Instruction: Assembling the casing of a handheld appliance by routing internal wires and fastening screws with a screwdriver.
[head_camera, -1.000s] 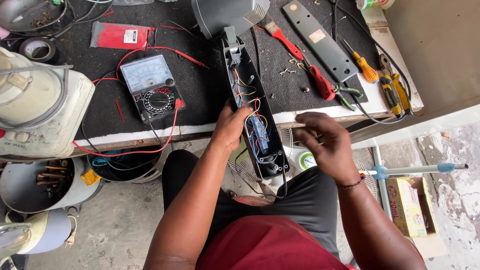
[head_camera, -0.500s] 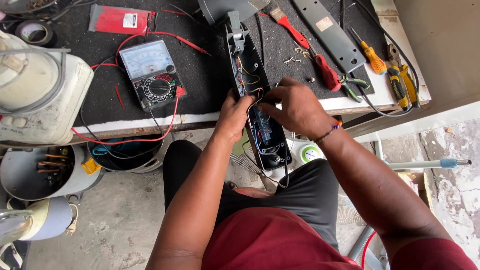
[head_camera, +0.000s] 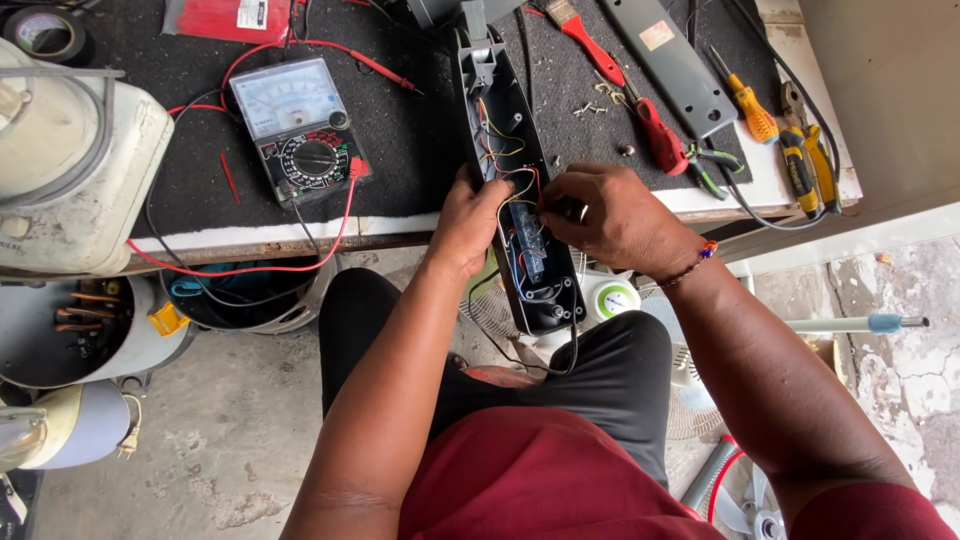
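Dark workbench mat (head_camera: 400, 150), upper frame. Centre: opened black casing (head_camera: 520, 215), wires and blue part exposed, overhanging the bench edge. Left hand (head_camera: 468, 222) grips its left side, fingers curled. Right hand (head_camera: 610, 215) pinches wires inside, fingertips closed. Upper left: meter (head_camera: 298, 128). Upper right: screwdrivers (head_camera: 745, 98), pliers (head_camera: 810, 160). Risk: tugged wires may tear free; unsupported casing may tip.

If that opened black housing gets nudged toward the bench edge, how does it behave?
The opened black housing likely tips: its near end overhangs the bench, steadied by the left hand. Probably stiff, light plastic. The loose wires look floppy and could snag the right hand.
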